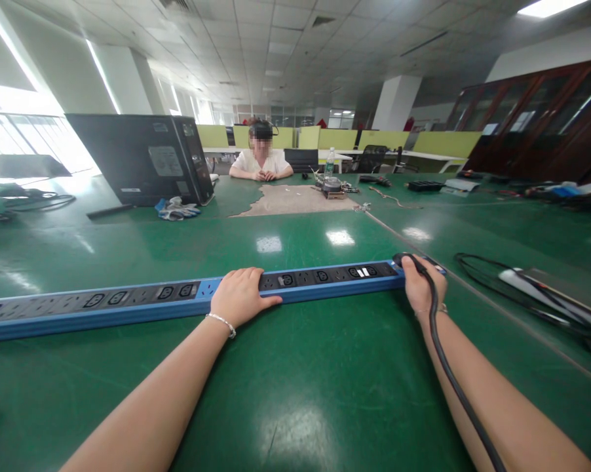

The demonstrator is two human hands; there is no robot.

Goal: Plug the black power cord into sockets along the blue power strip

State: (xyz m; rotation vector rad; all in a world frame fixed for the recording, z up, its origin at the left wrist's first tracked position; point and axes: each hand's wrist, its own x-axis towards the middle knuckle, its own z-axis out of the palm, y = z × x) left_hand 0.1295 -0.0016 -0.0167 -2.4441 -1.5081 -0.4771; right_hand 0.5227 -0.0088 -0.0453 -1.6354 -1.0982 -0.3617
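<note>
A long blue power strip (303, 278) with black sockets lies across the green table, running out of view on the left. My left hand (239, 295) is closed over its middle, fingers across the top and thumb along the near side. At the strip's right end, my right hand (426, 286) grips a black plug (401, 259). The plug sits at the end of the strip; whether it is fully seated I cannot tell. From it a thick black cable (445, 357) runs down over my right forearm and out at the bottom.
Behind the strip stand a black computer case (138, 157) and work gloves (176, 208). A person (261, 157) sits across the green table (295, 367), near cardboard (295, 198) and a plastic bottle (329, 162). Black cables (492, 278) lie at the right.
</note>
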